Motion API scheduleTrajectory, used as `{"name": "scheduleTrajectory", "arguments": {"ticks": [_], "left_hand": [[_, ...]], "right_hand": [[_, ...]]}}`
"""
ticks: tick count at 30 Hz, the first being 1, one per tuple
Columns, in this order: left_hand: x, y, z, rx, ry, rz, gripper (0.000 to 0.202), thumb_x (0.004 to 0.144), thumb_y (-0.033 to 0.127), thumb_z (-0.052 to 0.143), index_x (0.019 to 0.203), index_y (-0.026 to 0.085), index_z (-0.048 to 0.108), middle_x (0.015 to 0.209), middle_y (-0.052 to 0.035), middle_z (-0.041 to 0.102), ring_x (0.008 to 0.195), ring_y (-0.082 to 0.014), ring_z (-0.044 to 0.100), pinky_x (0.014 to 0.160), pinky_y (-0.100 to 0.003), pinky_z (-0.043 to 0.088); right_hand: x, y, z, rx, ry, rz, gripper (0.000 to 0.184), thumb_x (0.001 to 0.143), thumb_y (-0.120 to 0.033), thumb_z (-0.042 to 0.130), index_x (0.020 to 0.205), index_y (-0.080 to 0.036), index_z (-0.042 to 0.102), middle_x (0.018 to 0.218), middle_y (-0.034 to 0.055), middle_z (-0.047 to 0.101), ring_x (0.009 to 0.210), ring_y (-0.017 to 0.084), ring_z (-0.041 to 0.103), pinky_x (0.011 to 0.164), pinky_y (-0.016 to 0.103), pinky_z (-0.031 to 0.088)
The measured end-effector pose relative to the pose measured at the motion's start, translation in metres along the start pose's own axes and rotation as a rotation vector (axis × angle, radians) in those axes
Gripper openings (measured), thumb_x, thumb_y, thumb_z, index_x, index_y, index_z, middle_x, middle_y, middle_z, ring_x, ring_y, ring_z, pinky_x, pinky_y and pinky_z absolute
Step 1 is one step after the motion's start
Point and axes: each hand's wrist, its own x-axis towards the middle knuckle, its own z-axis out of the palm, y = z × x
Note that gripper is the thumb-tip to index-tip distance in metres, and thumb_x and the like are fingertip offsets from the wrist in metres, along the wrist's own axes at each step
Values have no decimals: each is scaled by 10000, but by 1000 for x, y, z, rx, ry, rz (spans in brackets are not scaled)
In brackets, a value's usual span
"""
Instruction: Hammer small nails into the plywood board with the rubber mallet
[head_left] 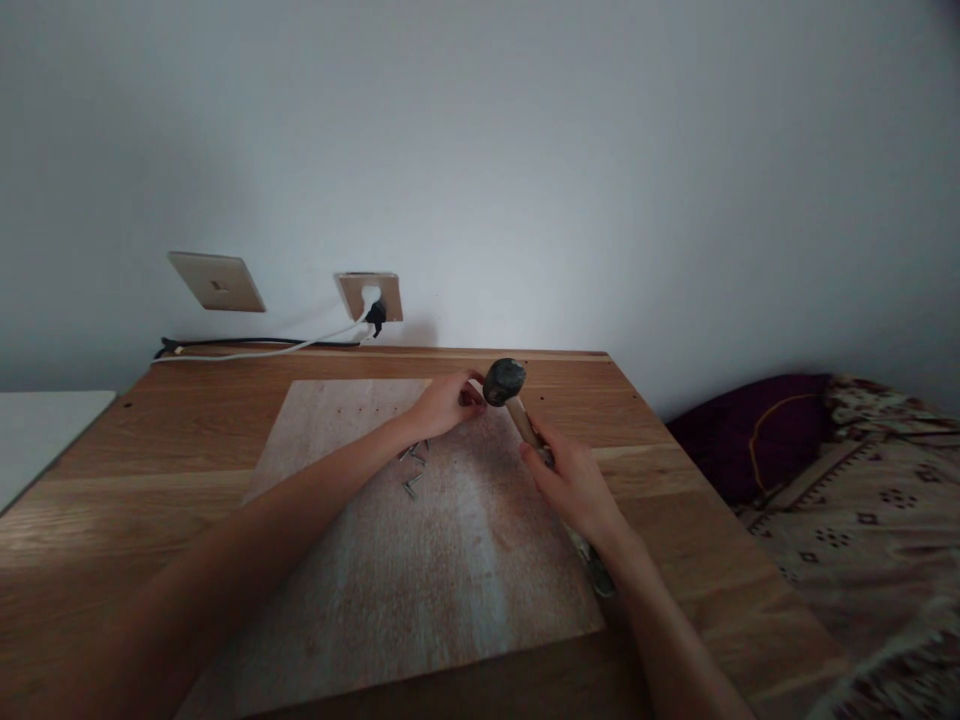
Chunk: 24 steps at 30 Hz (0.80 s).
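My right hand (574,478) is closed around the wooden handle of a mallet (505,381) with a dark, rounded head. The handle's lower end (598,575) shows beneath my wrist. Close to the left of the mallet head, my left hand (448,402) has its fingers curled in a pinch over the far part of a pale wooden board (442,560). What its fingertips hold, if anything, is hidden or too small to make out. On the board near my left wrist lie several small metal pins or nails (411,486). A row of small dark marks (360,409) runs along the board's far side.
The board lies on a wooden table (675,500) against a white wall. Black and white cables (255,350) run along the table's back edge to a wall socket (370,297). A white surface (45,435) stands at left; patterned fabric (877,520) and a purple cushion (750,430) lie at right.
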Motion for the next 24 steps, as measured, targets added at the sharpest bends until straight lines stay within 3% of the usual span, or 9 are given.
{"name": "scheduleTrajectory", "arguments": {"ticks": [8, 16, 19, 21, 22, 24], "left_hand": [[2, 2, -4, 81, -10, 5, 434, 762, 91, 819, 1176, 163, 708, 919, -37, 831, 784, -187, 760, 732, -290, 555], [1, 6, -3, 57, -23, -15, 454, 775, 101, 771, 1219, 161, 696, 938, -44, 830, 819, -201, 760, 770, -303, 558], [2, 12, -17, 146, -30, -11, 404, 757, 132, 757, 1157, 143, 705, 973, -59, 795, 831, -211, 729, 735, -298, 537], [-1, 18, -35, 213, -60, 14, 267, 745, 147, 733, 1011, 155, 715, 925, -46, 753, 803, -203, 690, 706, -288, 507], [-4, 21, -45, 233, -108, 33, 194, 733, 150, 729, 925, 169, 707, 880, -31, 729, 783, -197, 670, 697, -282, 492], [-16, 28, -65, 288, -322, 99, 123, 721, 163, 724, 834, 196, 685, 818, -5, 688, 743, -185, 639, 674, -270, 462]], "right_hand": [[-1, 1, 0, 16, 19, -4, 450, 938, -324, 502, 1257, -131, 753, 985, 146, 837, 868, 307, 787, 792, 361, 565], [-2, 0, 2, 3, 0, 9, 523, 939, -358, 478, 1293, -67, 729, 945, 168, 824, 831, 308, 781, 738, 352, 548], [-3, -3, 2, 7, -24, -7, 488, 939, -339, 472, 1257, -88, 744, 910, 147, 819, 794, 290, 777, 717, 336, 538], [-3, -3, 2, 13, -20, -21, 455, 944, -320, 476, 1244, -115, 749, 912, 131, 825, 807, 284, 781, 724, 330, 541], [-3, -3, 2, 15, -12, -26, 444, 946, -314, 482, 1246, -123, 748, 922, 129, 829, 819, 285, 783, 733, 331, 546], [-3, -2, 3, 10, -16, -36, 436, 942, -305, 500, 1256, -129, 745, 945, 131, 836, 827, 288, 784, 751, 341, 556]]}}
